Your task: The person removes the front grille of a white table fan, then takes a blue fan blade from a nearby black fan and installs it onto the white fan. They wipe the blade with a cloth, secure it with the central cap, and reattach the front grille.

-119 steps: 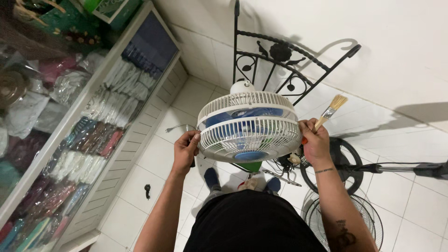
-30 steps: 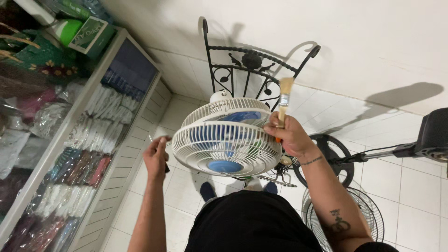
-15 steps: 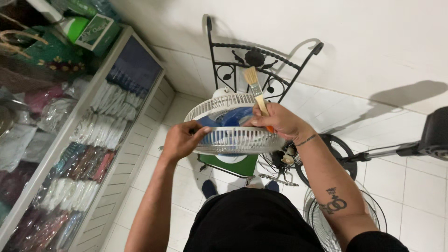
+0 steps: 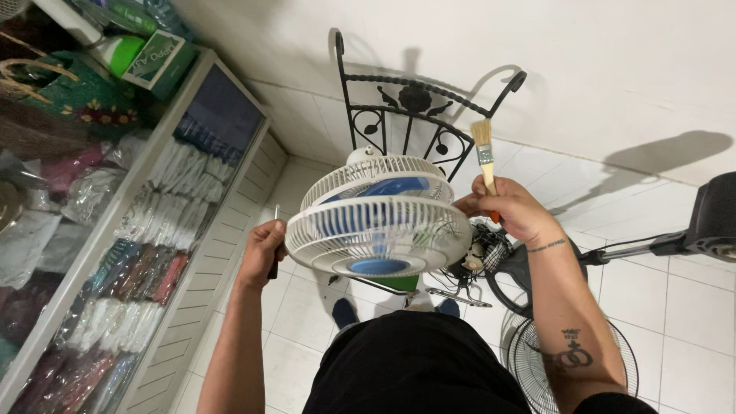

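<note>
Head view, looking down past the person's black-clad torso to a white tiled floor (image 4: 675, 337). A small white electric fan (image 4: 379, 226) with blue blades and a blue centre cap sits between the two hands at about waist height, its front grille facing up and toward the camera. The left hand (image 4: 263, 247) is at the left rim of the grille, closed around a slim dark-handled tool (image 4: 274, 241), seemingly a screwdriver, whose metal shaft points upward. The right hand (image 4: 506, 208) is at the right rim of the fan, closed around the orange handle of a paintbrush (image 4: 484, 157); its pale bristles stand upright, above the fan and clear of the grille. Whether either hand also touches the grille cannot be told.

Behind the fan stands a black wrought-iron chair back (image 4: 414, 100) against the white wall. At left runs a white glass-fronted display cabinet (image 4: 153, 230) stocked with folded, wrapped textiles. A loose round fan grille (image 4: 529, 360) lies on the floor at lower right, beside a black fan base (image 4: 521, 272).
</note>
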